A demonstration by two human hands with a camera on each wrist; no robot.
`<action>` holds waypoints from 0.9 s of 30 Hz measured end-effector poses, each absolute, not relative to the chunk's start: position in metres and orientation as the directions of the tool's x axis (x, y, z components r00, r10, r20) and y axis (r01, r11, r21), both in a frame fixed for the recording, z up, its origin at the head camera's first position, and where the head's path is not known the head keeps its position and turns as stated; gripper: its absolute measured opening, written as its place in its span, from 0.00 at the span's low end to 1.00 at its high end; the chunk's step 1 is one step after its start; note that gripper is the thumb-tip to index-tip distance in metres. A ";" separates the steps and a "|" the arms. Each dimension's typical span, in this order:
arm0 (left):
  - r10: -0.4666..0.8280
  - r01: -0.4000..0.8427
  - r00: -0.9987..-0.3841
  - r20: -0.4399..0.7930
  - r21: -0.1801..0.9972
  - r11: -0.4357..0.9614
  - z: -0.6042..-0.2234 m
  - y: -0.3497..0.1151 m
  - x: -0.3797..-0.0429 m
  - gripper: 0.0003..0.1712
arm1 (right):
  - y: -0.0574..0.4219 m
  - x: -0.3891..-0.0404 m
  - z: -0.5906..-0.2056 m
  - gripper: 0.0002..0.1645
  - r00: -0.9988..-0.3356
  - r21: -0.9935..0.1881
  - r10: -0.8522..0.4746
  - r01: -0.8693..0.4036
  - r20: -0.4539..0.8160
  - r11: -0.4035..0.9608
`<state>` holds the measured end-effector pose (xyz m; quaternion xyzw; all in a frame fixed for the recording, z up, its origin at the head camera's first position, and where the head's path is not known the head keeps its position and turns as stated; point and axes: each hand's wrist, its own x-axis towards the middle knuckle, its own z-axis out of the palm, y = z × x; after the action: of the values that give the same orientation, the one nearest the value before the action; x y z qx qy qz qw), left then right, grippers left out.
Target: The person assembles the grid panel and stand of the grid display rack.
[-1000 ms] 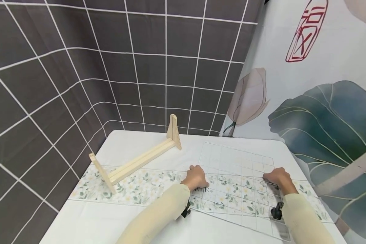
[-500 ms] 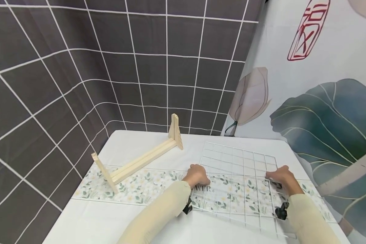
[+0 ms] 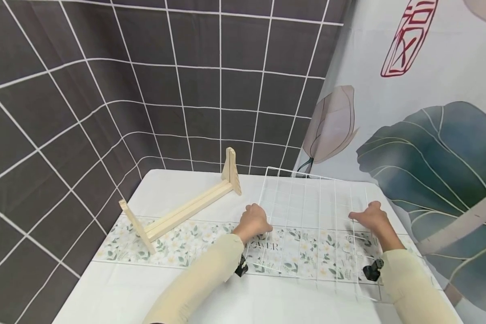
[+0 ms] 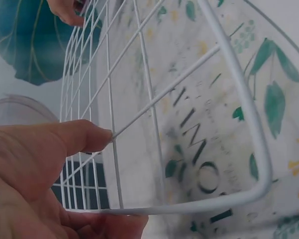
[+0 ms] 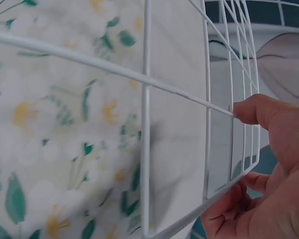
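Note:
A white wire grid panel (image 3: 319,216) is held between both hands over the right half of the table, its far edge tilted up. My left hand (image 3: 253,222) grips the panel's left edge. In the left wrist view, the thumb (image 4: 92,135) presses on a wire crossing while the fingers curl under the border wire. My right hand (image 3: 374,225) grips the opposite edge; in the right wrist view its thumb (image 5: 254,109) lies on a wire and its fingers (image 5: 224,209) wrap beneath the rim. Both sleeves are pale yellow.
A light wooden stand (image 3: 190,211), with a long bar and two upright end pieces, is on the left of the table. A floral runner (image 3: 178,245) crosses the white table (image 3: 146,292). Dark grid-patterned cloth (image 3: 194,85) hangs behind; a flower-printed curtain (image 3: 429,148) borders the right.
The grid panel has come up from lying nearly flat, its far edge rising higher in the head view. Both hands have moved slightly up with it. The wooden stand stays put.

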<state>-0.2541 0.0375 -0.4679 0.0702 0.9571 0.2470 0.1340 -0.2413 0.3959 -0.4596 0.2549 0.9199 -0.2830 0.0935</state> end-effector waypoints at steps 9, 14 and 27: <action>0.108 0.009 -0.976 -0.188 0.462 0.887 -0.448 0.032 -0.260 0.43 | 0.384 -0.251 -0.431 0.59 -0.887 -0.562 0.412 0.453 -0.207 0.692; 0.060 -0.010 -0.988 -0.141 0.446 0.895 -0.441 0.031 -0.264 0.47 | 0.378 -0.253 -0.421 0.58 -0.910 -0.612 0.406 0.367 -0.081 0.701; -0.011 0.049 -0.993 0.117 0.495 0.867 -0.426 0.024 -0.266 0.43 | 0.364 -0.258 -0.387 0.57 -0.882 -0.718 0.454 0.236 0.124 0.655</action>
<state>-0.2658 0.0243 -0.4264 0.0100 0.9645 0.2574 -0.0581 -0.2582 0.3641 -0.3868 0.1924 0.8974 -0.3683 -0.1480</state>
